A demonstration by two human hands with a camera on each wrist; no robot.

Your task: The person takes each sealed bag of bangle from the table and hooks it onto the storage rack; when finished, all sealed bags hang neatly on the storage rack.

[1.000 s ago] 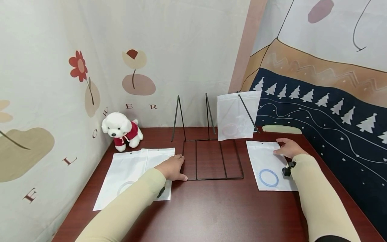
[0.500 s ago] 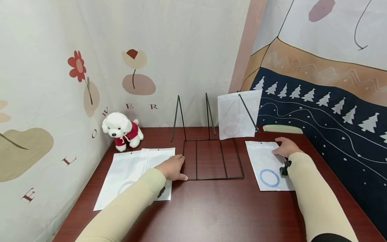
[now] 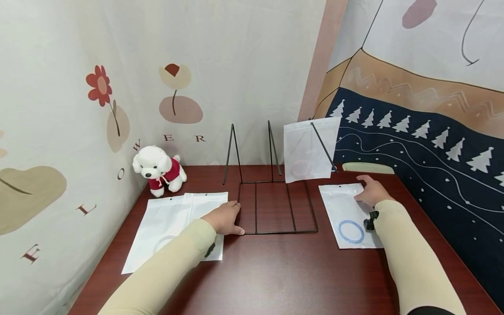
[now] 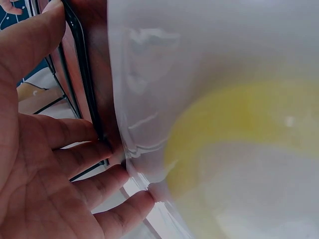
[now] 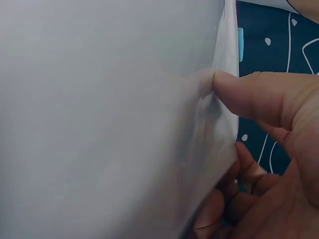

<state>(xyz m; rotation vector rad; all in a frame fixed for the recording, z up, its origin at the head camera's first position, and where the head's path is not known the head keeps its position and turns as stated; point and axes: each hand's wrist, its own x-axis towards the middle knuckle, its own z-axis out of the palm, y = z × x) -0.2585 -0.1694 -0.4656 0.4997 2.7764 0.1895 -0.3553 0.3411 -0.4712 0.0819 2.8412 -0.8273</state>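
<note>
Left sleeve (image 3: 169,267), 7 o'clock, and right sleeve (image 3: 413,253), 4 o'clock: plain, long, pale yellow. Blocky black right-wrist gadget (image 3: 370,221); left-wrist gadget (image 3: 210,250) also black, mostly hidden. Black patch (image 3: 433,311) at right sleeve's 5 o'clock end.

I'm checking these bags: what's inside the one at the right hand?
A blue ring shows low in the white bag. The right hand and sleeve cover part of its right side, hiding anything there.
</note>
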